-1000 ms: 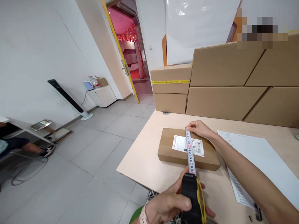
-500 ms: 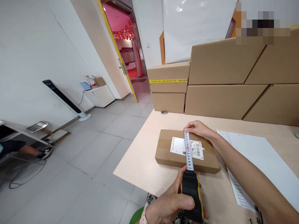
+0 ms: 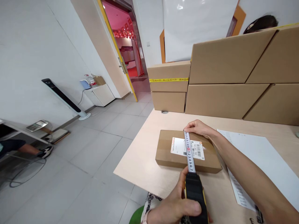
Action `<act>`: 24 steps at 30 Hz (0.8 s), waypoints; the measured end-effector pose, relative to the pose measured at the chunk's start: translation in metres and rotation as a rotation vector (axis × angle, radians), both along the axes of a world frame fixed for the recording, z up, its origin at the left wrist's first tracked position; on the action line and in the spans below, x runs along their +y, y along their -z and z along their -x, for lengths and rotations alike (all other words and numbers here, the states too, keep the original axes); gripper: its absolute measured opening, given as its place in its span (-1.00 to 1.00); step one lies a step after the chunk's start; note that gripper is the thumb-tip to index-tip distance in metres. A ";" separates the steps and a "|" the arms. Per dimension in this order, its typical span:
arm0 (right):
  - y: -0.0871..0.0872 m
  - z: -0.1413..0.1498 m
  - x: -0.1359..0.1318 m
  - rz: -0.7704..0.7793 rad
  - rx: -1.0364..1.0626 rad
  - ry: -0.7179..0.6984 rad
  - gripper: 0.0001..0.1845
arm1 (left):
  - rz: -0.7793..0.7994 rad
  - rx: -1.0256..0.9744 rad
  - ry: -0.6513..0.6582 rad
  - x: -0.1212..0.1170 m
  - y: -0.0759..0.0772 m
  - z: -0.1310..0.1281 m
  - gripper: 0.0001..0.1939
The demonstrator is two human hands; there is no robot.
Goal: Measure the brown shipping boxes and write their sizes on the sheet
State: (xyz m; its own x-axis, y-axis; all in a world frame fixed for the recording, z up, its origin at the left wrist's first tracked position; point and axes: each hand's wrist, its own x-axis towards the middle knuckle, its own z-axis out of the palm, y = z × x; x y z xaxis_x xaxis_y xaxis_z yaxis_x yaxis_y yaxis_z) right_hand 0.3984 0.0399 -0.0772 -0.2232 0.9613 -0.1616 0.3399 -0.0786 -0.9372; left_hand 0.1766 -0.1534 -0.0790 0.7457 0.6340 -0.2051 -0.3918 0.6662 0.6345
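A small brown cardboard box [image 3: 165, 152] with a white shipping label [image 3: 178, 146] lies flat on the table [image 3: 144, 161]. Across its top runs the white blade of a tape measure [image 3: 195, 193], whose black and yellow case is wrapped in my left hand [image 3: 177, 205], just off the box's near edge. At the far edge of the box, my right hand [image 3: 198, 128] pinches the blade's end between thumb and fingers. The right forearm passes over the box's right side.
Large cardboard boxes [image 3: 226, 62] are stacked along the table's back. Paper sheets [image 3: 259, 161] lie under and beside my right forearm. A person's head [image 3: 263, 23] shows behind the stack. On the left, another person's leg [image 3: 30, 149] is near a floor scale [image 3: 58, 135]; a door [image 3: 116, 53] stands ajar.
The tape measure case in my left hand has shifted slightly right and towards me, and the blade slants a little more. My right hand stays almost in place at the box's far edge.
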 end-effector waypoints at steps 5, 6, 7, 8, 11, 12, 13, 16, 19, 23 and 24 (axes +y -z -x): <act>0.000 0.001 -0.001 0.010 0.018 -0.012 -0.80 | -0.054 0.027 -0.019 -0.002 -0.008 0.003 0.03; -0.001 0.001 -0.001 0.013 0.022 -0.014 -0.80 | -0.062 0.029 -0.024 -0.002 -0.008 0.003 0.02; -0.001 0.001 -0.002 0.016 0.025 -0.015 -0.80 | -0.069 0.027 -0.019 -0.002 -0.008 0.003 0.03; -0.001 0.001 -0.002 0.018 0.027 -0.016 -0.80 | -0.071 0.022 -0.015 -0.001 -0.006 0.003 0.04; -0.002 0.002 -0.002 0.025 0.034 -0.018 -0.79 | -0.065 0.014 0.008 0.000 0.001 0.003 0.10; -0.002 0.002 -0.002 0.026 0.036 -0.018 -0.78 | -0.059 0.014 0.012 0.000 0.004 0.002 0.11; -0.001 0.002 -0.002 0.027 0.037 -0.018 -0.78 | -0.052 0.014 0.013 0.001 0.005 0.002 0.12; -0.001 0.002 -0.002 0.026 0.039 -0.019 -0.77 | -0.043 0.022 0.014 0.000 0.007 0.002 0.14; -0.001 0.002 -0.003 0.027 0.039 -0.025 -0.77 | -0.037 0.018 0.019 0.000 0.004 0.002 0.15; -0.002 0.002 -0.003 0.030 0.034 -0.025 -0.76 | -0.021 0.040 0.022 0.000 0.001 0.002 0.16; -0.002 0.002 -0.003 0.031 0.032 -0.025 -0.75 | -0.019 0.040 0.015 0.000 0.000 0.002 0.15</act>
